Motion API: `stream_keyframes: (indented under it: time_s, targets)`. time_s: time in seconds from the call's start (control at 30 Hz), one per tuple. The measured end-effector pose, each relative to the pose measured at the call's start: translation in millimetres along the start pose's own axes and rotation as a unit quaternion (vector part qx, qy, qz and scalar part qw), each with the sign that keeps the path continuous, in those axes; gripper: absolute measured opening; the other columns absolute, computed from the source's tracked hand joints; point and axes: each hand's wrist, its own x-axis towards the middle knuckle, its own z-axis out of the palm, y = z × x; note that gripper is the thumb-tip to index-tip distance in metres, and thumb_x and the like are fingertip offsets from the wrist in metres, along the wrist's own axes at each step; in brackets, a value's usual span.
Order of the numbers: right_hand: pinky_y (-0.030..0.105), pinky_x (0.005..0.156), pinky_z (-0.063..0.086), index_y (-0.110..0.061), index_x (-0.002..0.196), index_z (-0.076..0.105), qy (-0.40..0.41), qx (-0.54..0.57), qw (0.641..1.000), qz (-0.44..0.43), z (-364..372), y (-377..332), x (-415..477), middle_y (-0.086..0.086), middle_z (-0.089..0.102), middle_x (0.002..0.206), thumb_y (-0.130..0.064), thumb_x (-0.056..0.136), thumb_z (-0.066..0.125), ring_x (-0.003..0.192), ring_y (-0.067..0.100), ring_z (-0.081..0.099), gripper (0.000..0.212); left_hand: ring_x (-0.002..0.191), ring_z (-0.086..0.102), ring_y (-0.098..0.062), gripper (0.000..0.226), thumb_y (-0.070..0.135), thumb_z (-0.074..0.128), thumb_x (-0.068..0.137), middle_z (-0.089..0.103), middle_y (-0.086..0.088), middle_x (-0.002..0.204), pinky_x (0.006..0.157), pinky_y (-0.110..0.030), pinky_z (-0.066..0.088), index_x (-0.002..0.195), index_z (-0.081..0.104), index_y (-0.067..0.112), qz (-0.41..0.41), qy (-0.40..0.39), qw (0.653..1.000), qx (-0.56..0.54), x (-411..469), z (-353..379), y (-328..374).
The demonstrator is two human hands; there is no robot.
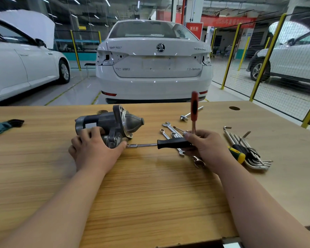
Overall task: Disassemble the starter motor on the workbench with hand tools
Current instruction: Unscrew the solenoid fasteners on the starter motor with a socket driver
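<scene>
The grey starter motor (pixel 113 122) lies on its side on the wooden workbench (pixel 150 185), cone-shaped nose pointing right. My left hand (pixel 95 147) grips its lower body and solenoid from the near side. My right hand (pixel 206 149) holds a black-handled socket driver (pixel 174 144) level, its chrome shaft and socket tip (pixel 131 145) meeting the motor's near end beside my left thumb. The same hand also pinches a red-handled screwdriver (pixel 194 106) that stands upright above my fingers.
Several combination wrenches (pixel 170 130) lie behind my right hand. A ratchet extension (pixel 190 114) rests farther back. Hex keys and a green-yellow screwdriver (pixel 247 151) lie at the right. A dark tool holder (pixel 4 125) sits at the left edge. A white car (pixel 154 65) is parked beyond the bench.
</scene>
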Motion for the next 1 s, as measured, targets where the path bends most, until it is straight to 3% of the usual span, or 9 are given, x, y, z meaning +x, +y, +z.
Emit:
stream_keyframes:
  time_s: [0.13,0.23,0.33,0.4,0.63,0.77,0.9,0.97,1.0]
  targets:
    - [0.028,0.047,0.048,-0.02,0.091,0.071,0.029,-0.098,0.994,0.021,3.3,-2.2,-2.3,0.004,0.067,0.056,-0.046,0.094,0.063,0.047,0.017,0.061,0.027,0.112,0.031,-0.031,0.077,0.081,0.057,0.06,0.036,-0.005,0.125,0.096,-0.044,0.028,0.115,0.039,0.029,0.002,-0.001,1.0,-0.001,-0.1,-1.1,0.3]
    - [0.026,0.043,0.044,-0.025,0.093,0.069,0.034,-0.125,0.991,0.021,4.3,-1.6,-3.3,0.001,0.062,0.051,-0.046,0.097,0.056,0.042,0.013,0.054,0.025,0.113,0.032,-0.032,0.078,0.08,0.057,0.06,0.036,-0.006,0.125,0.096,-0.044,0.029,0.116,0.04,0.028,0.001,-0.007,1.0,-0.003,1.4,-3.6,0.8]
    - [0.024,0.045,0.046,-0.027,0.095,0.07,0.026,-0.117,0.993,-0.007,4.7,-2.7,-3.4,0.0,0.066,0.066,-0.037,0.099,0.056,0.049,0.008,0.061,0.017,0.112,0.032,-0.031,0.079,0.08,0.058,0.061,0.036,-0.006,0.125,0.094,-0.043,0.029,0.117,0.04,0.027,0.008,0.0,1.0,0.001,1.1,-3.8,-0.9]
    - [0.031,0.055,0.051,-0.032,0.096,0.07,0.016,-0.104,0.994,-0.005,4.3,-3.0,-4.2,0.002,0.07,0.07,-0.032,0.099,0.057,0.057,0.012,0.063,0.013,0.111,0.032,-0.031,0.078,0.08,0.057,0.061,0.036,-0.005,0.124,0.094,-0.043,0.03,0.116,0.04,0.028,0.01,-0.006,1.0,0.005,0.6,-4.9,-1.5]
    - [0.034,0.082,0.059,-0.028,0.099,0.073,-0.011,-0.019,0.999,-0.027,1.4,-6.4,-8.4,0.002,0.076,0.088,-0.013,0.096,0.061,0.086,0.022,0.073,0.02,0.112,0.032,-0.031,0.076,0.08,0.055,0.063,0.036,-0.005,0.125,0.093,-0.043,0.029,0.117,0.04,0.028,0.014,-0.008,1.0,0.0,1.8,-7.0,-1.3]
    - [0.027,0.074,0.06,-0.024,0.1,0.074,-0.013,0.015,0.999,-0.034,-0.5,-6.5,-6.5,0.0,0.076,0.085,-0.004,0.094,0.061,0.084,0.019,0.074,0.025,0.111,0.033,-0.031,0.075,0.08,0.052,0.063,0.036,-0.005,0.124,0.093,-0.043,0.029,0.116,0.038,0.029,0.014,-0.012,1.0,0.009,3.4,-6.1,0.6]
    - [0.034,0.066,0.062,-0.015,0.116,0.068,0.022,0.023,0.999,-0.009,3.4,-3.1,-2.1,0.004,0.076,0.077,-0.017,0.097,0.063,0.073,0.024,0.075,0.02,0.114,0.032,-0.031,0.078,0.083,0.048,0.062,0.034,-0.005,0.128,0.094,-0.043,0.029,0.118,0.035,0.03,0.007,-0.037,0.999,0.019,8.5,-8.7,0.1]
    - [0.041,0.061,0.062,-0.021,0.103,0.069,0.061,-0.044,0.997,-0.001,7.1,-2.3,-1.0,0.001,0.073,0.065,-0.033,0.097,0.062,0.058,0.022,0.071,0.016,0.115,0.032,-0.031,0.079,0.084,0.047,0.062,0.034,-0.005,0.129,0.094,-0.043,0.029,0.119,0.034,0.031,0.008,-0.046,0.999,0.026,9.4,-9.5,-0.3]
    - [0.038,0.054,0.06,-0.022,0.095,0.069,0.073,-0.092,0.993,0.004,8.4,-3.0,-1.0,0.002,0.071,0.06,-0.042,0.097,0.059,0.051,0.019,0.067,0.022,0.116,0.031,-0.031,0.079,0.084,0.047,0.062,0.033,-0.005,0.13,0.094,-0.043,0.029,0.119,0.034,0.031,0.01,-0.049,0.998,0.029,9.6,-9.5,-0.2]
